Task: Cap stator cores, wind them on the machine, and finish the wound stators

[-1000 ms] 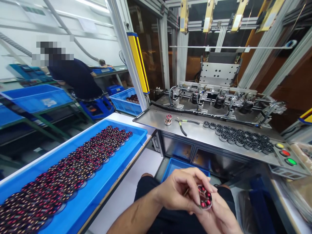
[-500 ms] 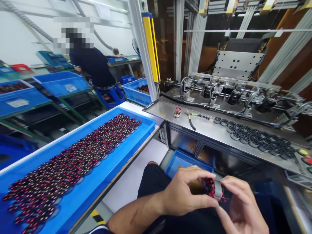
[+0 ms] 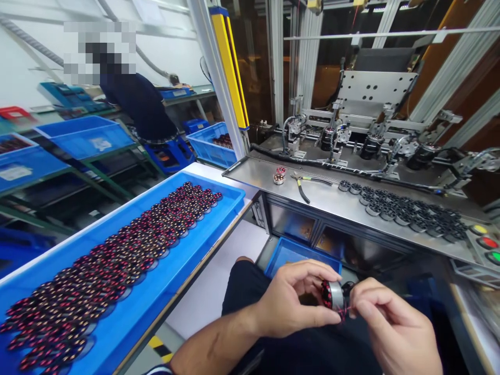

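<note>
A round motor stator [image 3: 333, 295] with a silver ring and red windings is held between the thumb and fingers of my left hand [image 3: 292, 299], above my lap. Close to its right side, the thumb and forefinger of my right hand [image 3: 394, 320] are pinched together on thin red wire ends [image 3: 344, 311]. A dark part behind the fingertips is too hidden to make out. Many similar wound stators [image 3: 128, 247] lie in rows in the blue tray [image 3: 230, 195] at the left.
The metal bench [image 3: 258, 174] carries two stators [image 3: 279, 176], green-handled pliers [image 3: 302, 190] and rows of black cores [image 3: 406, 211]. Behind stands a winding machine [image 3: 375, 88]; control buttons [image 3: 488, 242] are at right. A blue bin [image 3: 281, 255] sits below. A person [image 3: 138, 104] works at the back left.
My right hand has closed from loosely spread fingers into a pinch at the wires. The stator has turned and moved slightly left. The view has shifted, and machine parts at the back have changed position.
</note>
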Tool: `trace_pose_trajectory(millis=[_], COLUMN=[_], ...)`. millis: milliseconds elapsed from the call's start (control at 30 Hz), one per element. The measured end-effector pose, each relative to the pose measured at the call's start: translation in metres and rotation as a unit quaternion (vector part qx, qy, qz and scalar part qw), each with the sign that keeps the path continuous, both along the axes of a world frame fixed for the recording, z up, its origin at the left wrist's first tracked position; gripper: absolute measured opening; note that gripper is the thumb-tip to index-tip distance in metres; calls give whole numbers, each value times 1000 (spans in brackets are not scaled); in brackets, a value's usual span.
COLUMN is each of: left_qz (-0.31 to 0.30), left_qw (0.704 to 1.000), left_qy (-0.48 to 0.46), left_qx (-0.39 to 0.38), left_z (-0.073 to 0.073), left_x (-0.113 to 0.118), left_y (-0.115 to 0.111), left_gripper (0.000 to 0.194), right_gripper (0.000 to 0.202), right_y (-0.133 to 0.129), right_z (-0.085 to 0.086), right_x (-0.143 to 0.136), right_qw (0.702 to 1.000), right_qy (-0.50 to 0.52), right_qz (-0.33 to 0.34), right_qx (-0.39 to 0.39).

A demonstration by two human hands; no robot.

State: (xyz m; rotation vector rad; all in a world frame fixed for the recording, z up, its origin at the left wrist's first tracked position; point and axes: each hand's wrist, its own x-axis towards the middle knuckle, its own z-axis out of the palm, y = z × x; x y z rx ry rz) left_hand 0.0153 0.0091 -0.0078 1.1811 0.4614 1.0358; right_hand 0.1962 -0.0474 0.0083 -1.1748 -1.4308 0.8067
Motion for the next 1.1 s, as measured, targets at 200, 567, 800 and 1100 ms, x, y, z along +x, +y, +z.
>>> trace_pose_trajectory(millis=[200,567,800,1100], left_qz=[119,78,52,90], left_qw=[958,855,898,903], left_qy=[117,179,148,163], left_qx=[234,480,411,386], left_z=[9,20,22,22], left_x=[-5,-15,-31,-43], left_y=[2,8,4,1], left_gripper=[39,35,29,35], right_gripper=[28,30,23,11], right_y=[8,16,36,22], right_z=[-17,28,25,49], right_x=[28,14,51,-13], right_qw=[997,970,950,849], right_qy=[10,-127,-301,-422], right_qz=[-32,155,86,160], right_qx=[-69,-140,-10,277])
